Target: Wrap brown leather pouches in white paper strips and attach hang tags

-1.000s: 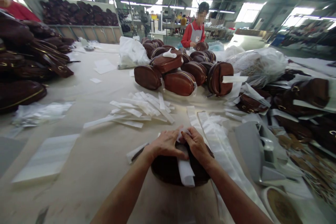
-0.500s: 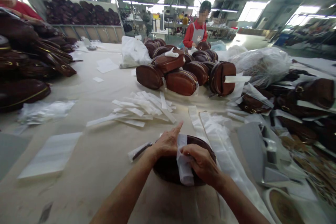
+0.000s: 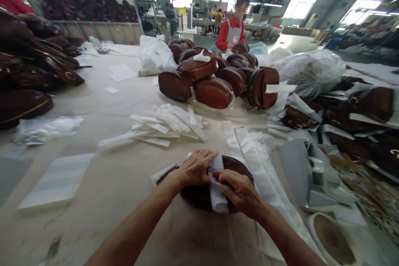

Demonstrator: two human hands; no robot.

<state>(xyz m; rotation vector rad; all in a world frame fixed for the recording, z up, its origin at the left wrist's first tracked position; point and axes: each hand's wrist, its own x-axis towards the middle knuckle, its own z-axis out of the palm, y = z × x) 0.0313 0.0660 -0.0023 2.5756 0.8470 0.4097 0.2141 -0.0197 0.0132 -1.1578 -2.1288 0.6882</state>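
A dark brown leather bag (image 3: 196, 198) lies on the table in front of me, with a white paper-like strip (image 3: 218, 200) running across it. My left hand (image 3: 196, 168) rests over the bag's left part, its fingers bent over the upper stretch of the strip and the thumb below. From the right, my right hand (image 3: 239, 188) pinches the strip near its middle, with the fingers curled. The hands are close together and partly cover bag and strip. A dark strap end in a clear wrapper (image 3: 165, 174) sticks out at the bag's left.
Beyond the bag lies a heap of white strips (image 3: 165, 122). Long white strips (image 3: 264, 174) run along the right, near a grey tape dispenser (image 3: 294, 170) and a roll (image 3: 332, 239). Brown bags (image 3: 213, 92) are piled farther back. A person in red (image 3: 231, 33) handles a bag there.
My left hand's outstretched fingers have bent down over the strip. My right hand keeps its hold on the strip, which is now creased between the hands. The view has shifted slightly.
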